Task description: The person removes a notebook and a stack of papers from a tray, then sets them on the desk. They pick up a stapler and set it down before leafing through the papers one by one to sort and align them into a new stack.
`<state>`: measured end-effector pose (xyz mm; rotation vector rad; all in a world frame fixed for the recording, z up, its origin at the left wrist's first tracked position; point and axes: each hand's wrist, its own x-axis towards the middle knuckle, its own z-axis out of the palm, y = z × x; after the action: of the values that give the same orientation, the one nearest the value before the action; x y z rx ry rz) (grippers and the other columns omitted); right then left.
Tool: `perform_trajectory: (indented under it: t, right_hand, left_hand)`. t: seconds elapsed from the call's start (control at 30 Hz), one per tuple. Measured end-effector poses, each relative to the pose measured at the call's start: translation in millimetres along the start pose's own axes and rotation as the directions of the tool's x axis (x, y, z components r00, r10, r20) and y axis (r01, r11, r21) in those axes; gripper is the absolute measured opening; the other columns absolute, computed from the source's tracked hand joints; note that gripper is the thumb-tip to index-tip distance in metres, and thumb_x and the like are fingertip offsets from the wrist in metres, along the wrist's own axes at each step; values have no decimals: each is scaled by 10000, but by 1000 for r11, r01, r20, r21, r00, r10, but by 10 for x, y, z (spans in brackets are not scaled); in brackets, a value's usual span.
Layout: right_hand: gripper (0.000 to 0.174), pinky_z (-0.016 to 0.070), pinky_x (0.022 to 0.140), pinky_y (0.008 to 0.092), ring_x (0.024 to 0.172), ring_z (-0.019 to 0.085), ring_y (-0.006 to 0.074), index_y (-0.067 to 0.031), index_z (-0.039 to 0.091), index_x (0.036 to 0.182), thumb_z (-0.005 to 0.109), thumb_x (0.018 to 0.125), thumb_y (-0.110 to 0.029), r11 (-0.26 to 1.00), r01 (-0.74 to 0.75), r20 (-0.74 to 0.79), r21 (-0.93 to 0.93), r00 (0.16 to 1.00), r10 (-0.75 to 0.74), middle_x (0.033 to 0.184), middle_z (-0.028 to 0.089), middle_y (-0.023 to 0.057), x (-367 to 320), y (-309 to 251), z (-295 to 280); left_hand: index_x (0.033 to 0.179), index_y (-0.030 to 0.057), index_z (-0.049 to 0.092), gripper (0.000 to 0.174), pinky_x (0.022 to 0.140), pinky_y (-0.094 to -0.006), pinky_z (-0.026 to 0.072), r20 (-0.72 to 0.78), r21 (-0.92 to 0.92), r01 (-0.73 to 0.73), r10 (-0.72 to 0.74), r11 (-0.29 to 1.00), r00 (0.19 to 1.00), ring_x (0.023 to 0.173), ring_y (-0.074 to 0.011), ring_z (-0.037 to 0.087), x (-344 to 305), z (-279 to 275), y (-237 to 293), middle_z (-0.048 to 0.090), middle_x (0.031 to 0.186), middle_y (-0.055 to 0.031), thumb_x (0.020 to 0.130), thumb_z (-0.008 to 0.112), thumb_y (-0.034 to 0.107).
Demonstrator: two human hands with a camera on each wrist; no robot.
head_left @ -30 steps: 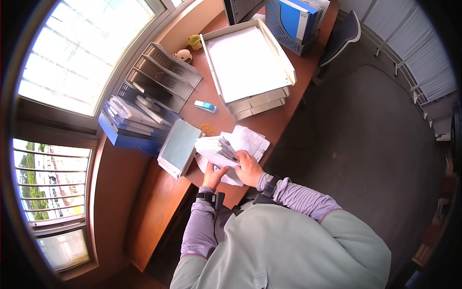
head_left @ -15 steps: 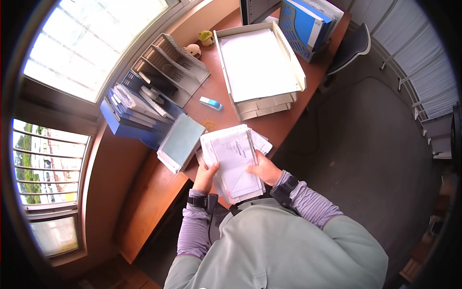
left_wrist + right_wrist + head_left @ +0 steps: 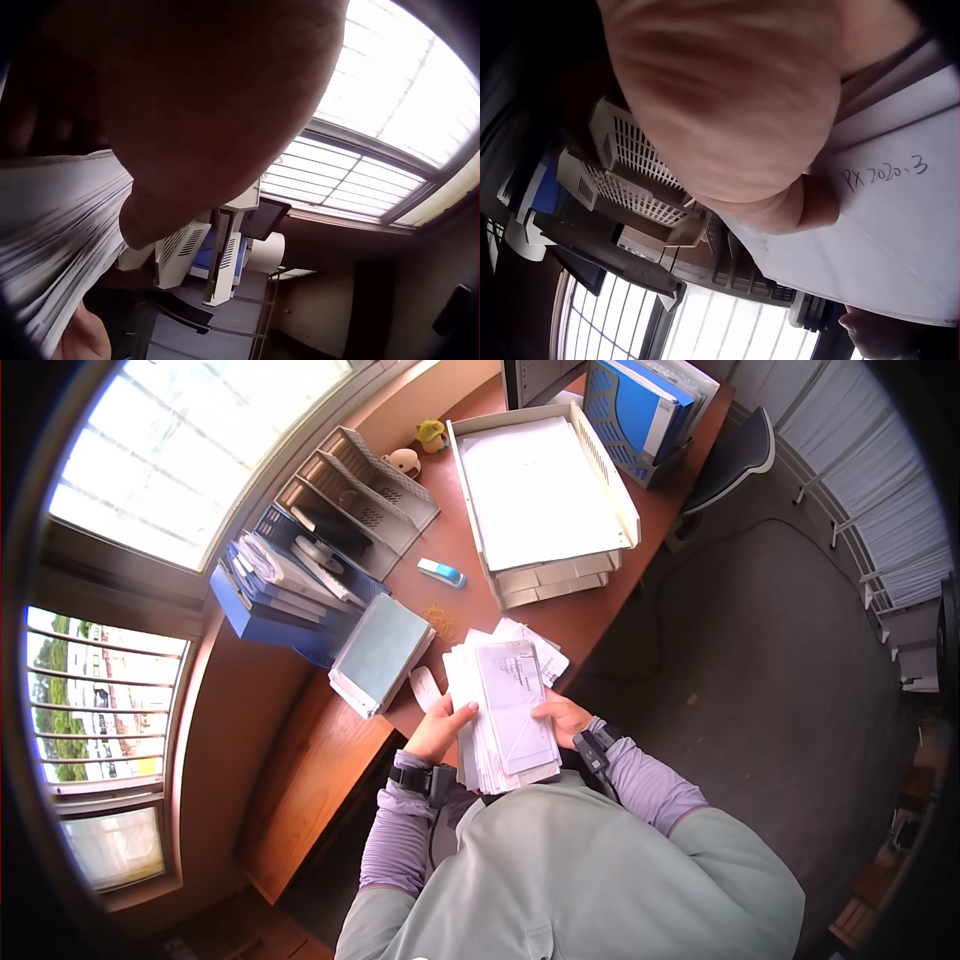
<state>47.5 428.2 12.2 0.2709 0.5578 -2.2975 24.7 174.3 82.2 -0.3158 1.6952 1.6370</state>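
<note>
Both hands hold a thick stack of papers (image 3: 510, 705) close to the body, above the desk's near edge. The left hand (image 3: 436, 730) grips its left side with the thumb on top; in the left wrist view the layered paper edges (image 3: 67, 232) fan beside that hand (image 3: 225, 97). Along the right side, the right hand (image 3: 565, 718) pinches the stack, thumb on the top sheet. Handwriting marks a sheet (image 3: 900, 202) by the right hand (image 3: 735, 97) in the right wrist view. More papers (image 3: 548, 656) lie beyond the stack on the desk.
A pile with a pale green cover (image 3: 385, 650) lies left of the hands, near rubber bands (image 3: 438, 620) and a blue-and-white stapler-like item (image 3: 442, 572). Further back stand a paper tray (image 3: 540, 490), a grey rack (image 3: 370, 500) and blue file holders (image 3: 250, 600).
The stack came down flat into view from a raised, tilted pose, and its sheets now lie more spread, with a narrower piece on top. The head view shifted slightly.
</note>
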Motion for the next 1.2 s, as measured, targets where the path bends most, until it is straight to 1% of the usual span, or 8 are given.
perform_trajectory:
  t: [0.1,0.33,0.7,0.83,0.93,0.97,1.03,1.2]
  right_hand:
    - [743,382,1118,436,1298,497,271,-64,293,1491,546,797,23,998,-7,19,59,1000,6,1415,481,134,77,51,-120]
    - [712,422,1093,460,1256,536,282,-71,296,1481,541,817,5,989,-125,36,83,992,123,1385,503,136,185,149,-264]
    - [779,375,1091,386,1283,477,251,-54,193,1519,568,839,6,948,62,-52,-313,995,-82,1405,461,129,211,265,-134]
    - [653,389,1064,383,1250,500,245,-28,354,1462,522,833,4,979,65,-124,-193,988,-90,1353,517,119,202,381,-224]
    - [501,403,1042,381,1187,545,238,10,495,1345,505,844,-3,995,79,-186,-61,979,-89,1274,586,122,136,573,-401]
    - [501,403,1042,381,1187,545,238,10,495,1345,505,844,-3,995,78,-188,-60,978,-88,1274,586,122,120,633,-479]
    - [413,436,994,367,1143,573,227,-12,577,1261,531,850,-16,992,110,-269,66,959,-89,1206,627,119,82,718,-593]
    - [411,438,999,380,1138,587,245,69,529,1265,539,862,-14,970,242,-435,-2,874,-218,1177,640,141,170,734,-657]
  left_hand:
    - [1380,-1,422,501,991,-335,430,-135,-170,-185,163,968,977,1159,-180,538,100,254,-169,577,1264,-88,945,620,151]
    - [1330,-42,446,497,956,-344,457,-193,38,-266,268,963,944,1107,-195,567,10,475,82,591,1237,-122,937,643,187]
    - [1377,-35,400,661,1004,-367,441,-93,-27,-194,191,981,977,1153,-236,563,62,277,-7,580,1265,-132,799,712,36]
    - [1348,-40,421,625,1004,-378,458,-33,-79,-79,76,994,997,1150,-252,585,202,172,-128,597,1262,-152,795,707,13]
    - [1337,-50,441,701,1000,-370,458,0,446,-118,131,887,991,1146,-301,598,440,102,-222,617,1218,-209,760,778,161]
    - [1337,-50,441,701,1000,-370,458,1,444,-116,129,888,992,1146,-301,598,529,69,-324,617,1218,-209,760,778,161]
    - [1296,-58,462,721,984,-380,465,-4,750,-29,48,661,999,1131,-352,604,643,233,-110,618,1183,-258,734,796,247]
    - [1239,-53,506,711,928,-395,490,-25,810,28,-13,585,1000,1037,-361,641,1110,340,-36,647,1091,-254,700,808,299]
